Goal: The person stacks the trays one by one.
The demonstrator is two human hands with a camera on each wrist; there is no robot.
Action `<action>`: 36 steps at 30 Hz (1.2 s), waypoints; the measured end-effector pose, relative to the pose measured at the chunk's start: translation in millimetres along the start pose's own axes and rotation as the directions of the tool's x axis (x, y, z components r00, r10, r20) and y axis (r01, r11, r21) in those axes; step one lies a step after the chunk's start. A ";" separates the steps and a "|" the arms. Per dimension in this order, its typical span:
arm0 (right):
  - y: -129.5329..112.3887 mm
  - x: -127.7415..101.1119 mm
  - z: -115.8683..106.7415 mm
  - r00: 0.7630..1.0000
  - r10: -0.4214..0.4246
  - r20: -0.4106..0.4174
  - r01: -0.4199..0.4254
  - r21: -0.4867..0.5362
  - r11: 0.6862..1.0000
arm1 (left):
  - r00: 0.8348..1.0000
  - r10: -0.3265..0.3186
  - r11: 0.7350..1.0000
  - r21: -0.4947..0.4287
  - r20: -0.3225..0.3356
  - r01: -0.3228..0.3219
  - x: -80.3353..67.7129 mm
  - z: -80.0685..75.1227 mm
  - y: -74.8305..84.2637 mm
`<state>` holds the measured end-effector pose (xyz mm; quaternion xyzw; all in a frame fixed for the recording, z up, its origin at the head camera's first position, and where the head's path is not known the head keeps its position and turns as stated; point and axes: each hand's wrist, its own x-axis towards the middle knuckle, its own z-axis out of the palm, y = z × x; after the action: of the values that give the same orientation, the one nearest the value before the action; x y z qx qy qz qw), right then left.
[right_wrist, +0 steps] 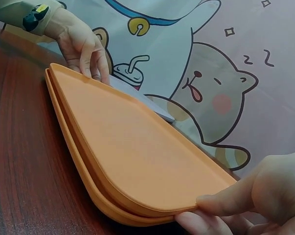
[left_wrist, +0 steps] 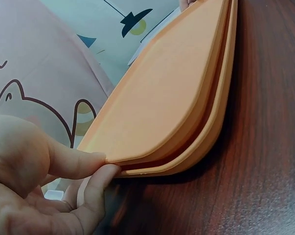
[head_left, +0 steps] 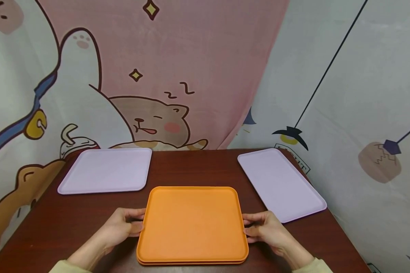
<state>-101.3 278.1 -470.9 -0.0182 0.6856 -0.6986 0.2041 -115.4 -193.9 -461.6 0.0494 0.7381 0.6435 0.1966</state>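
Both hands are pinching the top flat orange plastic tray [head_left: 192, 222] of a two-tray stack at table [head_left: 198, 167] centre, left hand [head_left: 121, 227] & right hand [head_left: 268, 229] gripping its side rims, barely separating it from the orange tray beneath [right_wrist: 83, 169], w/ two flat lilac plastic trays [head_left: 106, 170] lying bare behind.

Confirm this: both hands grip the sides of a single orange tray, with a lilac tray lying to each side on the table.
Not a single tray. Both wrist views show two stacked orange trays; the left hand and right hand hold the top one's edges. The left lilac tray and right lilac tray do flank them.
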 end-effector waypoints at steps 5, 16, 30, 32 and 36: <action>0.6 0.9 0.3 1.000 -0.001 -0.003 0.001 0.003 1.000 | 1.000 0.009 1.000 0.001 -0.001 -0.009 0.4 -0.7 -0.3; 1.0 -0.8 0.9 1.000 0.004 0.002 -0.004 -0.008 1.000 | 1.000 0.004 1.000 -0.001 -0.006 -0.004 -0.3 -1.7 -1.9; 5.5 -3.3 -0.1 1.000 0.001 0.003 -0.001 -0.023 1.000 | 1.000 -0.003 1.000 -0.022 0.001 0.003 -1.2 -4.1 -3.6; 7.1 -3.2 -1.1 1.000 0.000 0.007 0.000 -0.018 1.000 | 1.000 -0.006 1.000 -0.025 0.005 0.006 -1.2 -5.1 -4.8; 7.9 -3.5 -2.7 1.000 -0.003 0.017 0.003 -0.009 1.000 | 1.000 -0.013 0.999 -0.033 0.010 0.013 -0.5 -6.3 -7.4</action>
<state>-96.8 281.9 -477.8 -0.0259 0.6871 -0.6954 0.2088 -115.9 -201.2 -468.0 0.0444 0.7267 0.6541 0.2052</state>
